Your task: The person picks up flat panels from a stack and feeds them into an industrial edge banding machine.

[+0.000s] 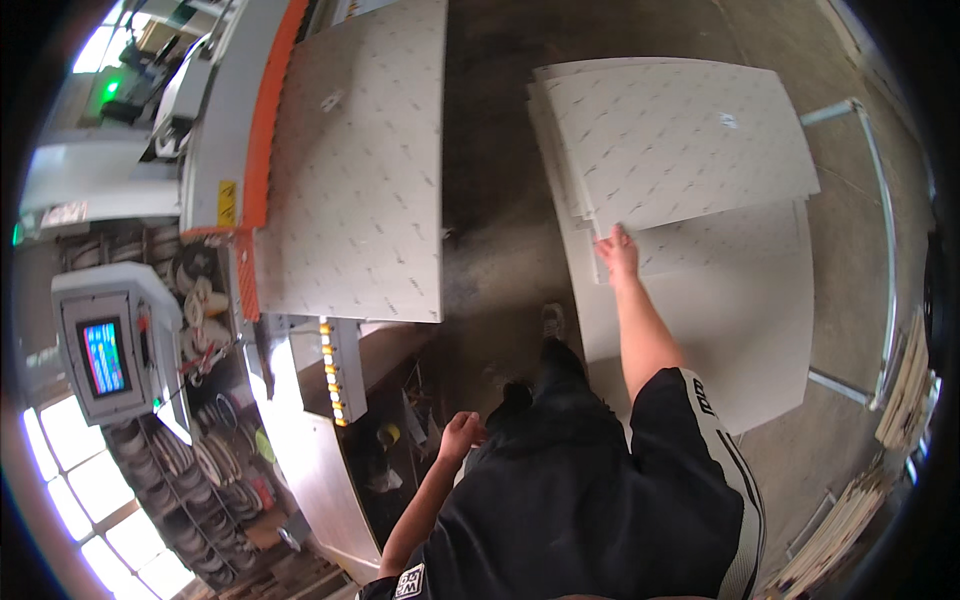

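Note:
A stack of pale, film-covered panels (700,135) lies to my right, with small dark marks repeated across it. My right hand (618,255) is at the near left corner of the upper panels, its fingers bent onto the edge of one. Beneath them, a plain pale panel (720,335) extends toward me. My left hand (462,435) hangs beside my body, fingers curled, with nothing visible in it. Another marked panel (355,170) lies on the machine to my left, apart from both hands.
The machine has an orange guard strip (270,120) and a row of yellow rollers (332,370). Its control box (115,345) carries a lit screen. Rolls of edging (200,450) fill shelves at the left. A metal tube frame (885,250) stands beyond the stack.

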The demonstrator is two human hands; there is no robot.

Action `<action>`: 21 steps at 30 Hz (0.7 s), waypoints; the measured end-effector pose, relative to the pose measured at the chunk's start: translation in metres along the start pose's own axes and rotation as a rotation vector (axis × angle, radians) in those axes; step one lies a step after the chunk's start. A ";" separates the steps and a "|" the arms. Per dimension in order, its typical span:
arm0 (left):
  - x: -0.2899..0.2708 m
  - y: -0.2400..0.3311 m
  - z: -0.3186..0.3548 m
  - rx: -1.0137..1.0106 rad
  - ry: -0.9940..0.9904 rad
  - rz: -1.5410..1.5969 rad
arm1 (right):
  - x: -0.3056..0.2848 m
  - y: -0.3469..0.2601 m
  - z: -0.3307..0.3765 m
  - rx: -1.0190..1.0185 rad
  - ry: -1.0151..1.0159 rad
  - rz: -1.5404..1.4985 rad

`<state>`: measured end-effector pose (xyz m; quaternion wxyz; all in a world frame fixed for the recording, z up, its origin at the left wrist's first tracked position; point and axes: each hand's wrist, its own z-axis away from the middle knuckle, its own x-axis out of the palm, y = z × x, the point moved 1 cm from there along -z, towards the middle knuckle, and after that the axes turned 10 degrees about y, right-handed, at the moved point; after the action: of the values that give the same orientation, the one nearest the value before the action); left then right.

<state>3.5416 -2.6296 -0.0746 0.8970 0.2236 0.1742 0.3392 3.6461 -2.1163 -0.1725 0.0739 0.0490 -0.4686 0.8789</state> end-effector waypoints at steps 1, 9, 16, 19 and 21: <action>0.009 0.011 -0.006 0.019 -0.017 -0.013 | -0.010 0.002 0.011 0.013 -0.024 0.030; 0.153 0.136 -0.107 0.169 -0.304 0.078 | -0.085 0.029 0.122 0.162 -0.174 0.267; 0.228 0.154 -0.108 -0.013 -0.329 0.427 | -0.119 0.034 0.185 0.297 -0.451 0.692; 0.203 0.138 -0.108 0.019 -0.266 0.468 | -0.125 0.004 0.176 0.358 -0.305 0.528; 0.192 0.137 -0.095 0.056 -0.225 0.482 | -0.155 -0.023 0.135 0.341 -0.037 0.347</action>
<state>3.5611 -2.3790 -0.1142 0.7976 0.3196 0.0245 0.5109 3.8049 -2.2287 -0.1026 -0.0960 -0.0044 -0.3161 0.9438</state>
